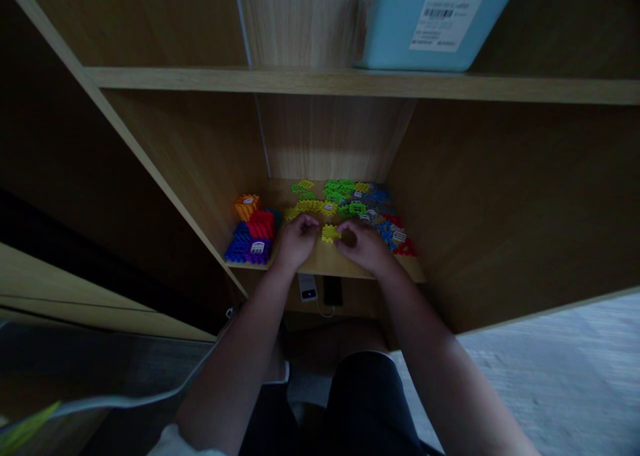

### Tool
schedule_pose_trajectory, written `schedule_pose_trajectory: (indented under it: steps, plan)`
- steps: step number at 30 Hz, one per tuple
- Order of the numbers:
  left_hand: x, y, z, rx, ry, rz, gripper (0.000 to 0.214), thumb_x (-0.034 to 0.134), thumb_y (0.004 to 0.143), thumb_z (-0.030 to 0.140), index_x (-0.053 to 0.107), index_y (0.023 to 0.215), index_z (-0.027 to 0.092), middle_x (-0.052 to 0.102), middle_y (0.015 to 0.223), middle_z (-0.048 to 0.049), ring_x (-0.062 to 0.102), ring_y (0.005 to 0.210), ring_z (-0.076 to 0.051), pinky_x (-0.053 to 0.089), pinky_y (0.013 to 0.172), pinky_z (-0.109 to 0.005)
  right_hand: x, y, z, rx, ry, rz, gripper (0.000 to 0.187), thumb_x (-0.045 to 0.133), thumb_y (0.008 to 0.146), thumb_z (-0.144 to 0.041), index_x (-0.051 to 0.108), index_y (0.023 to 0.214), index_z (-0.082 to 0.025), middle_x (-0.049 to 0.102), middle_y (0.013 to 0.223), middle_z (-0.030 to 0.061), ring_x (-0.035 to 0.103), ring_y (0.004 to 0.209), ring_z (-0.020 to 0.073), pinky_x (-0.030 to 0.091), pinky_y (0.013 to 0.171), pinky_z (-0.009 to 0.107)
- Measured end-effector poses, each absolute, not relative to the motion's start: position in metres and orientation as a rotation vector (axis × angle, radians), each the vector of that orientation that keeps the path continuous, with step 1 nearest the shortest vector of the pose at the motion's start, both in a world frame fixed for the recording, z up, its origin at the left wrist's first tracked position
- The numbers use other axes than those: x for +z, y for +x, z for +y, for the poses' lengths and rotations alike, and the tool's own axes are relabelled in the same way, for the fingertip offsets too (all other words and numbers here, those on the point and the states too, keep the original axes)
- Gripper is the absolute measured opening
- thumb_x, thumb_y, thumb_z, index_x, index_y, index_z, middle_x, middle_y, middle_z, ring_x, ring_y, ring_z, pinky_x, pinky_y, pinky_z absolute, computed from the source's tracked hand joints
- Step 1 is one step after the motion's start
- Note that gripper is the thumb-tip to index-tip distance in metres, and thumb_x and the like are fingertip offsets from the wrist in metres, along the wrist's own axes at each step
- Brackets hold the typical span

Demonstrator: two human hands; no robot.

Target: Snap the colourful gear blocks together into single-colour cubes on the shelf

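Both of my hands reach into a low wooden shelf compartment [325, 259]. My right hand [367, 245] is curled, its fingertips pinched on a yellow toothed plastic tile [330, 233] lying on the shelf board. My left hand [297, 239] is closed too, fingers curled beside that tile, and what it grips is hidden. Behind the hands lies a loose heap of green and yellow tiles [333, 196]. To the right sits a heap of blue, grey and red tiles [390, 226].
At the left of the compartment stand assembled cubes: orange [247, 206], red [261, 224], blue [239, 243] and purple [259, 249]. A light blue bin [430, 19] sits on the shelf above. A white device [307, 287] and a dark phone [333, 291] lie below the shelf edge.
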State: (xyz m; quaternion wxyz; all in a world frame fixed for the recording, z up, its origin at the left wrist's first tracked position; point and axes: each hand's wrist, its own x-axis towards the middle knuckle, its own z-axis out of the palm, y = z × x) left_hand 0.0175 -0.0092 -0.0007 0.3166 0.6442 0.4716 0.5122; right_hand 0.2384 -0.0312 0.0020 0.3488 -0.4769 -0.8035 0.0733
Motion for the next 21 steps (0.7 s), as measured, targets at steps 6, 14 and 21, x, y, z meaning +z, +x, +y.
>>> schedule_pose_trajectory:
  steps: [6, 14, 21]
  plan:
    - [0.002, 0.019, -0.010, 1.318, 1.671, 1.281, 0.015, 0.061, 0.093, 0.009, 0.069, 0.092, 0.021, 0.078, 0.096, -0.0016, 0.074, 0.096, -0.019, 0.055, 0.090, -0.030, 0.003, 0.238, -0.032, 0.169, -1.287, -2.093, 0.015, 0.075, 0.094, -0.032, 0.068, 0.107, -0.029, 0.078, 0.112, 0.0054, 0.070, 0.114, 0.0307, 0.052, 0.106, 0.049]
    - [0.007, 0.019, -0.013, 1.313, 1.687, 1.316, 0.015, 0.061, 0.092, 0.009, 0.070, 0.091, 0.021, 0.079, 0.096, -0.0021, 0.074, 0.094, -0.019, 0.055, 0.088, -0.030, 0.004, 0.236, -0.035, 0.167, -1.340, -2.081, 0.022, 0.078, 0.093, -0.036, 0.068, 0.112, -0.030, 0.078, 0.116, 0.0057, 0.069, 0.119, 0.0326, 0.051, 0.106, 0.051]
    - [0.012, 0.021, -0.019, 1.255, 1.775, 1.434, 0.014, 0.063, 0.093, 0.011, 0.071, 0.090, 0.022, 0.080, 0.095, -0.0024, 0.075, 0.093, -0.021, 0.056, 0.088, -0.032, 0.004, 0.235, -0.036, 0.172, -1.383, -2.076, 0.032, 0.081, 0.089, -0.036, 0.067, 0.117, -0.030, 0.078, 0.120, 0.0060, 0.069, 0.120, 0.0342, 0.050, 0.107, 0.053]
